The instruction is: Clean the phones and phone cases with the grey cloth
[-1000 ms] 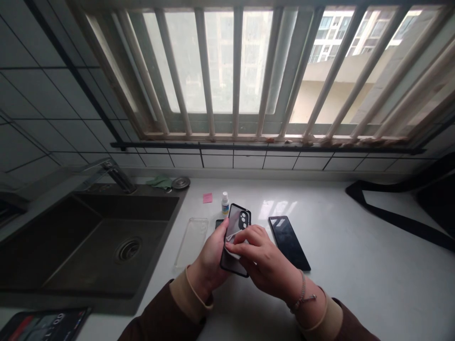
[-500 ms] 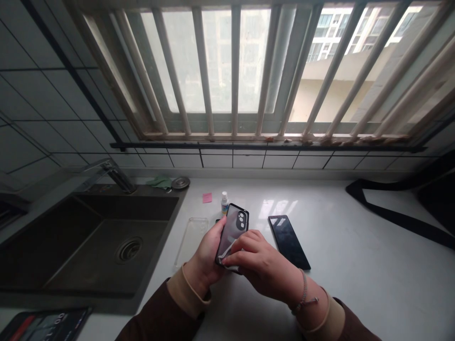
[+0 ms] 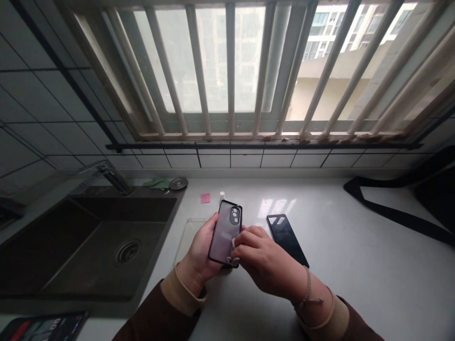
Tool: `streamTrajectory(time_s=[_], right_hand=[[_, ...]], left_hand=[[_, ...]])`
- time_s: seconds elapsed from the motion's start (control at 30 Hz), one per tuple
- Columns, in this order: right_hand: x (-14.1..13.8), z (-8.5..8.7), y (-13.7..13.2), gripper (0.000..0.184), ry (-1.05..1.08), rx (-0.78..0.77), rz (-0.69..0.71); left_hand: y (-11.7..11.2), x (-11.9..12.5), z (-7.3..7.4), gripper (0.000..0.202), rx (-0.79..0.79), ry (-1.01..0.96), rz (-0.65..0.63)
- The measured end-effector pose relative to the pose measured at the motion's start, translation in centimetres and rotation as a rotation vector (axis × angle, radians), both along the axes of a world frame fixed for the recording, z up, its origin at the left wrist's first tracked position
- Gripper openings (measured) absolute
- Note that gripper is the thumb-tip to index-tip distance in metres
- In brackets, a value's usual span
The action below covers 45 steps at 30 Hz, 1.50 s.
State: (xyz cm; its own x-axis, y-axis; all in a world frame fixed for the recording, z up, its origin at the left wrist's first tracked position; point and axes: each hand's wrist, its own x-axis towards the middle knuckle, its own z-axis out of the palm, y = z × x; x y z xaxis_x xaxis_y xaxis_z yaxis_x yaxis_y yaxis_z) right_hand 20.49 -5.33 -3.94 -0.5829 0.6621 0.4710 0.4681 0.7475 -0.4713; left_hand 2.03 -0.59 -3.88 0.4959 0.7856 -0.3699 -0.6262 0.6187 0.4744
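My left hand (image 3: 199, 251) grips a black phone case (image 3: 224, 230) with a camera cut-out, held upright and tilted above the white counter (image 3: 341, 246). My right hand (image 3: 261, 258) pinches a small white cloth (image 3: 233, 248) against the case's lower right edge. A black phone (image 3: 286, 232) lies flat on the counter just right of my hands. A clear case (image 3: 188, 237) lies on the counter to the left, partly hidden by my left hand. A small white bottle (image 3: 222, 195) stands behind the black case, mostly hidden.
A dark sink (image 3: 85, 241) with a tap (image 3: 110, 176) fills the left. A pink note (image 3: 205, 198), a green cloth (image 3: 158, 183) and a metal strainer (image 3: 178, 183) lie near the back. A black strap (image 3: 387, 208) runs at the right. A device with a lit screen (image 3: 42, 327) sits bottom left.
The cloth has slid down the black case from its upper middle to its lower right edge. My left hand has tilted the case more upright and shifted it slightly left.
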Motion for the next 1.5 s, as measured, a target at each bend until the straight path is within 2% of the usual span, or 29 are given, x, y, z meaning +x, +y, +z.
streamTrajectory(time_s=[0.07,0.13,0.3,0.4,0.47,0.53,0.6,0.67,0.77,0.9,1.03,1.17,1.3,1.5], right_hand=[[0.1,-0.3,0.0,0.022,0.209,-0.111,-0.016],[0.3,-0.8,0.3,0.026,0.523,-0.278,-0.101],[0.8,-2.4,2.3,0.032,1.263,-0.630,-0.563],[1.0,-3.1,3.3,0.035,1.483,-0.796,-0.655],[1.1,-3.4,3.5,0.040,1.450,-0.834,-0.628],[1.2,-3.4,3.3,0.041,1.269,-0.763,-0.611],[1.3,-3.3,2.8,0.038,0.987,-0.577,-0.639],[1.3,-3.1,2.4,0.032,0.696,-0.318,-0.656],[0.9,-3.3,2.0,0.032,0.380,-0.009,-0.550],[0.1,-4.0,2.1,0.039,0.143,0.118,-0.462],[-0.1,-4.2,2.3,0.038,0.068,0.146,-0.420],[-0.2,-4.0,2.0,0.038,0.070,0.119,-0.321],[-0.6,-3.2,1.6,0.032,0.104,0.102,-0.210],[-0.7,-2.1,1.0,0.030,0.140,0.077,-0.045]], left_hand=[[0.0,-0.1,0.4,0.051,-0.002,-0.008,0.000],[-0.1,-0.2,0.9,0.050,-0.014,-0.018,-0.040],[-0.6,-0.4,1.5,0.061,-0.025,0.032,-0.161],[-0.9,-0.2,1.2,0.064,0.023,0.085,-0.211],[-1.1,-0.1,0.9,0.065,0.054,0.106,-0.241],[-1.2,0.0,0.5,0.065,0.070,0.121,-0.255],[-1.4,0.2,0.3,0.065,0.066,0.140,-0.263],[-1.6,0.4,0.2,0.066,0.048,0.156,-0.273],[-1.9,0.9,0.3,0.063,-0.003,0.172,-0.272],[-2.1,1.6,0.9,0.049,-0.091,0.128,-0.167],[-2.0,1.9,0.9,0.047,-0.112,0.061,-0.144],[-1.5,1.6,-0.1,0.046,-0.095,0.025,-0.094],[-1.0,1.2,-0.7,0.047,-0.115,0.003,-0.083],[-0.7,0.9,-0.6,0.048,-0.104,-0.022,-0.053]])
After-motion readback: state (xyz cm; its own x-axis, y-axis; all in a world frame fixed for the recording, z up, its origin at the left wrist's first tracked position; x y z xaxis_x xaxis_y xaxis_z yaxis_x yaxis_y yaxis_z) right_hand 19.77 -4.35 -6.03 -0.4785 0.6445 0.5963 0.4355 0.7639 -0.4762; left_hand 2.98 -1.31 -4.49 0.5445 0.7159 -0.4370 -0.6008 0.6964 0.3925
